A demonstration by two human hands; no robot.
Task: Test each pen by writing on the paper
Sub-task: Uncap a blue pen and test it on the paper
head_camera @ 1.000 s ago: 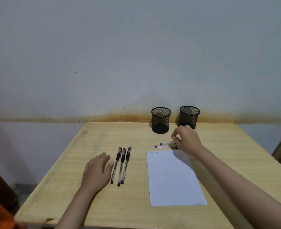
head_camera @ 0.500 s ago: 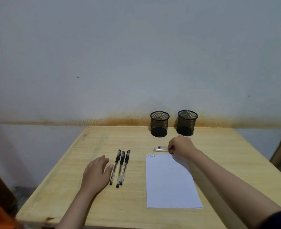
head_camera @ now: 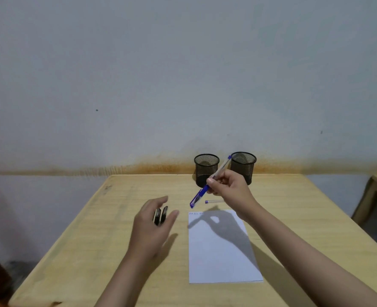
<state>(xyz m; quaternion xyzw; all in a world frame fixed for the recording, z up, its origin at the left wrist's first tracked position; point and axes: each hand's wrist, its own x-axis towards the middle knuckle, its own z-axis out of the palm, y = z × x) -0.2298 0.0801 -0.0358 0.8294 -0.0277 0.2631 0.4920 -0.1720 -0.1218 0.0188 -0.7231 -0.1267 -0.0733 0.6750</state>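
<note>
Above the paper point(head_camera: 220, 251), right hand point(head_camera: 231, 191) fingers pinched a blue pen point(head_camera: 202, 192), capped end angled down. Left hand point(head_camera: 152, 227) fingers loosely spread over black pens point(head_camera: 161, 216), contact unclear.

A blue-capped, clear-barrelled pen point(head_camera: 207, 188) is above the white paper point(head_camera: 223, 258), which bears faint blue scribbles at its top edge. Two black mesh cups point(head_camera: 206, 169) stand behind the paper on the pale yellow wood-grain tabletop point(head_camera: 94, 251).
</note>
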